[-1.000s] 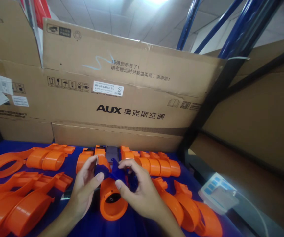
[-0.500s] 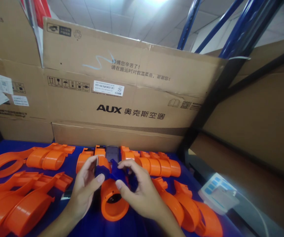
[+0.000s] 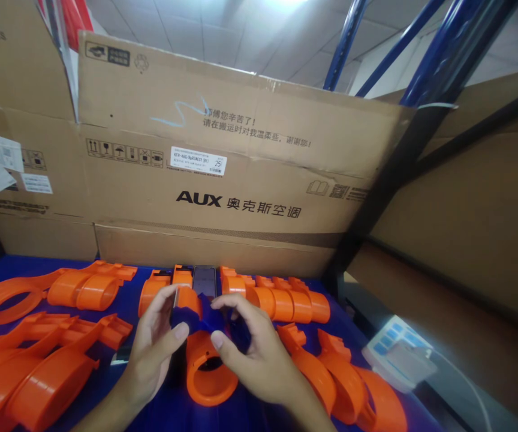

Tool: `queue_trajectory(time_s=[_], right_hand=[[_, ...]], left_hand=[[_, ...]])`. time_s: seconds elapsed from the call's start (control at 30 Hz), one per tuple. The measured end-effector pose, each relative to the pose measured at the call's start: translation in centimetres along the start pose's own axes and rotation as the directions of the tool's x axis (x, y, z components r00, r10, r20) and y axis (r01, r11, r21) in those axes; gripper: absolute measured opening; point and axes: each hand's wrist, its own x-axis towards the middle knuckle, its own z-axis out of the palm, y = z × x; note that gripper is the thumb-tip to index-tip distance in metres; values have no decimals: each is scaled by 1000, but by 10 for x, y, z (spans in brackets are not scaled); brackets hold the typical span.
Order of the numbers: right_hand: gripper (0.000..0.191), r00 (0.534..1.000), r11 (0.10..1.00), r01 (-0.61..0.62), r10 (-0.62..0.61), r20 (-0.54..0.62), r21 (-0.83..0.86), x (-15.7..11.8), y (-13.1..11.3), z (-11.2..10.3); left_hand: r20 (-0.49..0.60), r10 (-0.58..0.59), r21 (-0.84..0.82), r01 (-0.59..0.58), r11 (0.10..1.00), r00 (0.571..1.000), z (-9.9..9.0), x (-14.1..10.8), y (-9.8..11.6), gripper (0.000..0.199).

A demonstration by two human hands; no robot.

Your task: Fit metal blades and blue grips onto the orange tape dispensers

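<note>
An orange ring-shaped plastic part [image 3: 211,384] is held up in the middle, its round opening facing me. My left hand [image 3: 155,342] is wrapped round the left side of its upper end, thumb in front. At its top right, my right hand [image 3: 252,348] pinches a dark blue piece [image 3: 209,315] between thumb and fingers. The blue piece lies against the orange part's upper end. How the two pieces join is hidden by the fingers.
Several orange parts lie on the blue surface at left [image 3: 52,384] and right [image 3: 349,390]. A phone [image 3: 204,281] stands behind my hands. Cardboard [image 3: 223,240] closes off the back. A white power strip [image 3: 398,354] sits at right, beside a dark rack post [image 3: 367,210].
The orange part has shifted slightly right and down. The blue piece has tilted and moved a little left against it, with my right fingertips following.
</note>
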Motion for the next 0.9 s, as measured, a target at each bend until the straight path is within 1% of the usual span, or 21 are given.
queue_trajectory(time_s=[0.13, 0.23, 0.33, 0.43, 0.5, 0.57, 0.63, 0.73, 0.8, 0.9], right_hand=[[35, 1000, 999, 14, -14, 20, 35, 0, -1, -1], [47, 999, 998, -5, 2, 51, 60, -2, 1, 1], [57, 998, 999, -20, 18, 54, 45, -6, 5, 4], [62, 999, 1000, 29, -29, 26, -3, -7, 6, 7], [68, 995, 994, 96, -95, 5, -48, -6, 8, 7], [75, 985, 978, 163, -169, -31, -131, -5, 11, 7], [76, 965, 941, 234, -256, -61, -244, -4, 16, 8], [72, 925, 867, 320, -372, -70, -383, -4, 23, 9], [72, 909, 836, 342, -410, -74, -429, -4, 26, 10], [74, 898, 813, 358, -435, -70, -460, -4, 27, 11]], left_hand=[[14, -5, -48, 6, 999, 1000, -6, 2, -4, 62], [22, -18, -71, 19, 997, 1000, -10, 1, -5, 68], [39, -12, -97, 15, 995, 999, -9, -4, -2, 68], [88, -18, -146, 31, 989, 996, -4, -8, 1, 65], [136, 21, -156, 1, 988, 990, -1, -7, 4, 65], [185, 78, -124, -55, 991, 980, 2, -4, 8, 67], [217, 100, -67, -87, 994, 971, 4, -1, 12, 70], [193, 110, 45, -121, 992, 975, 7, 2, 14, 67], [157, 159, 130, -179, 975, 975, 6, 5, 13, 58], [175, 242, 216, -277, 936, 954, 1, 10, 9, 48]])
